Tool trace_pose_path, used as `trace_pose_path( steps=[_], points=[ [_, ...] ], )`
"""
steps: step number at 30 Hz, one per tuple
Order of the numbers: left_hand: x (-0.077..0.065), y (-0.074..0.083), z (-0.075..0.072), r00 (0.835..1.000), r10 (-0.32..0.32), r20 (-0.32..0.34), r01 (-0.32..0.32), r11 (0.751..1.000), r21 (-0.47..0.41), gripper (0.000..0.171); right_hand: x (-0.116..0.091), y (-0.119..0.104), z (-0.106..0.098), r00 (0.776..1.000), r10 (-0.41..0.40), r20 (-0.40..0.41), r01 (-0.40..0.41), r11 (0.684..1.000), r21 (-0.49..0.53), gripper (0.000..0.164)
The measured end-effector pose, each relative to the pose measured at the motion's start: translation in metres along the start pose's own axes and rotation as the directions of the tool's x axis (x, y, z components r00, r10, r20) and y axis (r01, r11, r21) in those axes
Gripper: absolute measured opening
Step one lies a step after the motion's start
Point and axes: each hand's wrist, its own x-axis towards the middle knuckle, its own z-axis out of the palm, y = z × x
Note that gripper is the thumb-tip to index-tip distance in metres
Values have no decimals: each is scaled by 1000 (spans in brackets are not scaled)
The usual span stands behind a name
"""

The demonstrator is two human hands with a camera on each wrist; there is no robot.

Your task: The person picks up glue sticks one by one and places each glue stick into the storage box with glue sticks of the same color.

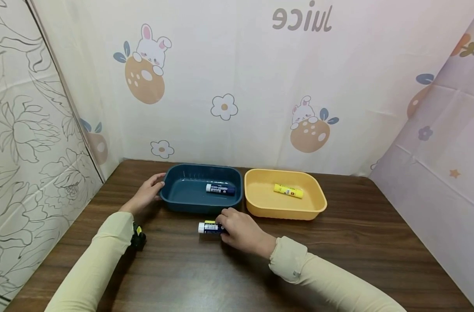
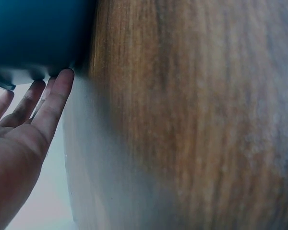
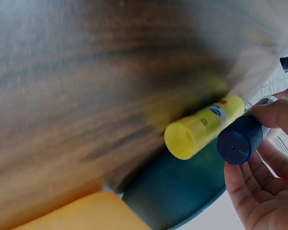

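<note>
My right hand pinches a navy glue stick with a white end between thumb and fingers, in front of the blue tray. Close beside it lies a yellow glue stick, partly hidden behind the navy one in the head view. Against the blue tray's left end, my left hand rests its extended fingertips. Inside that tray, toward its right side, is another navy glue stick. A second yellow glue stick lies in the yellow tray.
Both trays stand side by side near the back of the brown wooden table. Behind them hangs a printed curtain. A small black device sits at the left wrist.
</note>
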Motion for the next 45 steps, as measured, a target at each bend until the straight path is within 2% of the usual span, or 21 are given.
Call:
trace_pose_path(
  steps=[7, 22, 28, 35, 45],
  points=[
    [0, -1, 0, 1000, 8, 2, -8, 1000, 1, 51, -1, 1, -14, 1000, 17, -6, -17, 1000, 22, 25],
    [0, -3, 0, 1000, 5, 3, -5, 1000, -1, 51, 2, 6, -33, 999, 1, -53, -3, 999, -49, 26],
    [0, -1, 0, 1000, 14, 3, -14, 1000, 3, 51, 7, 8, -42, 997, 9, -74, -12, 999, -44, 25],
    [1, -1, 0, 1000, 10, 0, -10, 1000, 13, 51, 14, 9, -49, 995, -20, -101, 12, 997, -79, 22],
    [1, -1, -1, 1000, 9, 6, -9, 1000, -2, 51, 23, 15, -56, 991, 0, -137, -13, 996, -91, 25]
  ],
)
